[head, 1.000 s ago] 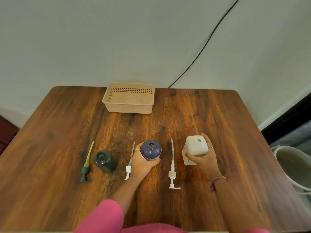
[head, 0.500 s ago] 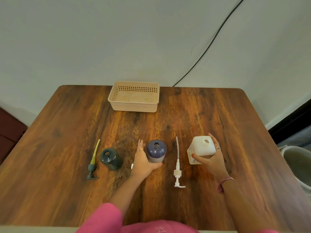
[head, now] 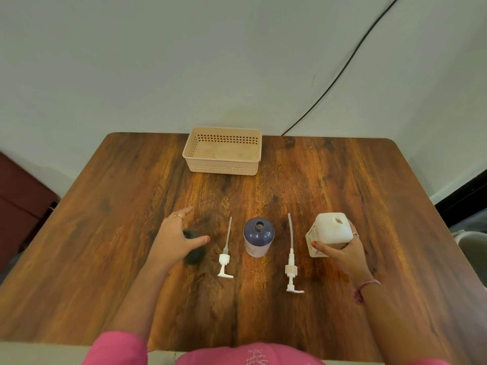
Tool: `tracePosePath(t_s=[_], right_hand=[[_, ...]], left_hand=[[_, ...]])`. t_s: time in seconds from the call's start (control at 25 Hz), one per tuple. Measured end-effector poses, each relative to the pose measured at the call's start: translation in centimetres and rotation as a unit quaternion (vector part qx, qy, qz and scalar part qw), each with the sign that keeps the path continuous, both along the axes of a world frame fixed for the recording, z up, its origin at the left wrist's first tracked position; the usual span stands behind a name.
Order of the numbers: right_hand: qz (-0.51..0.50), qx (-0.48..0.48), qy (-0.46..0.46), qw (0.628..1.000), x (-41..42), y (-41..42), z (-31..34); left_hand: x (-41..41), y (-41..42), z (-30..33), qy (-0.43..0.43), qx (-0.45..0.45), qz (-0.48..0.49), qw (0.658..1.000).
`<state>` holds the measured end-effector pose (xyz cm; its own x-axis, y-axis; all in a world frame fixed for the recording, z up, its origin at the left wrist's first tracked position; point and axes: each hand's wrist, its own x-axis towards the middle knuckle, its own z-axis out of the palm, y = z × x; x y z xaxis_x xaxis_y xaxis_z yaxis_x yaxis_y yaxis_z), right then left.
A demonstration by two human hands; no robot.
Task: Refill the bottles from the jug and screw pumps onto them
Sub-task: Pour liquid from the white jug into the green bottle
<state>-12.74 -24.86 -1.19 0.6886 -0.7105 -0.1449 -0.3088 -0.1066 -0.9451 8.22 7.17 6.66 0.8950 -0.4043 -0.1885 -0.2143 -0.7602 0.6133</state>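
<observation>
A purple bottle (head: 258,237) stands uncapped at the table's middle, with nothing touching it. A white pump (head: 225,259) lies to its left and a second white pump (head: 291,264) to its right. My right hand (head: 342,252) grips the square white jug (head: 333,229), which stands upright with its cap off. My left hand (head: 175,238) is spread over the dark green bottle (head: 194,255), thumb by its right side, fingers apart and stretched past it. That hand covers most of this bottle. The green pump is hidden behind my left hand and arm.
A beige plastic basket (head: 222,168) sits at the far edge of the wooden table (head: 342,180). A black cable (head: 342,69) runs down the wall. A pale bucket (head: 474,248) stands on the floor off the table's right edge.
My left hand has let go of the purple bottle and moved left over the dark green bottle. My right hand still holds the jug in the same spot.
</observation>
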Motion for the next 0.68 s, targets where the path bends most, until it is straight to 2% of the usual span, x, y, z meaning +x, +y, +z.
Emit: tracePosePath(t_s=[0.16, 0.24, 0.44, 0.68], right_hand=[[-0.014, -0.019, 0.002, 1.000, 0.2, 0.3, 0.1], [-0.023, -0.026, 0.003, 0.999, 0.3, 0.5, 0.1], [-0.048, -0.022, -0.001, 0.999, 1.0, 1.1, 0.6], [-0.040, -0.092, -0.041, 0.994, 3.9, 0.1, 5.3]], left_hand=[[0.1, 1.4, -1.5, 0.091, -0.012, 0.021, 0.996], [-0.1, 1.9, -2.6, 0.110, -0.021, 0.034, 0.993], [-0.6, 1.7, -2.7, 0.079, -0.078, 0.086, 0.990], [0.8, -2.1, 3.4, -0.032, -0.188, 0.079, 0.978]])
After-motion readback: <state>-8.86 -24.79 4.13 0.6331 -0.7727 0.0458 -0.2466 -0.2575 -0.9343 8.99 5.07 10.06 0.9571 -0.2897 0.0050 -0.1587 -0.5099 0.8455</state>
